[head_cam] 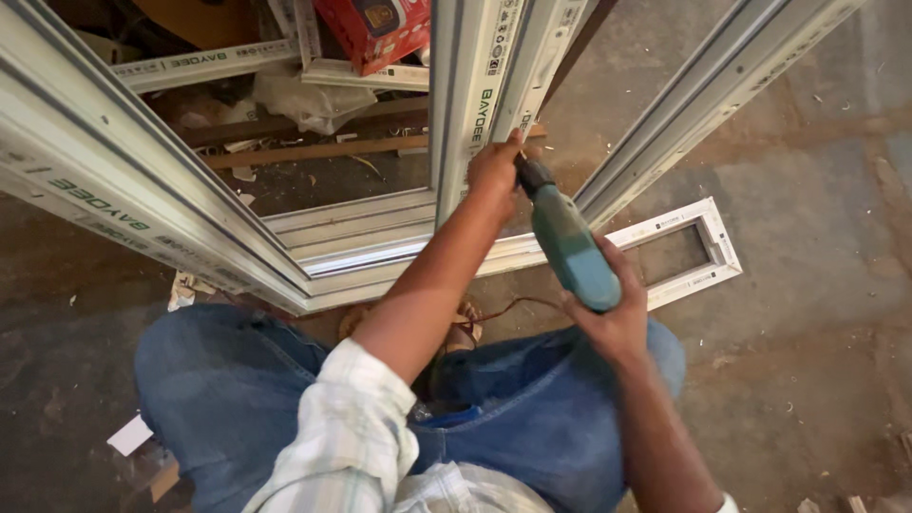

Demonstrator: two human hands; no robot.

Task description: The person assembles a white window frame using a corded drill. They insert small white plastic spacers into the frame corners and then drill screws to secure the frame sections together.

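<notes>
Drill [568, 249], teal-bodied, sits centre frame, its dark chuck end pressed to the white window frame [370, 242] at its upright bar. Right hand [608, 318] is clenched round the rear grip; left hand [494, 171] pinches at the bit tip against the bar. Judged compact but dense, hard plastic shell, best gripped at the handle. The frame looks stiff, light, hollow. Small loose frame piece [708, 249] lies right of centre; red box [370, 28] at upper middle; concrete floor [807, 361] strewn with shavings.

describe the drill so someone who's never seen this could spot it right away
Start at the white plastic window frame standing on the concrete floor. At its middle upright, the right hand grips a teal-green power drill, its dark nose beside the left hand. It is the only green thing there.
</notes>
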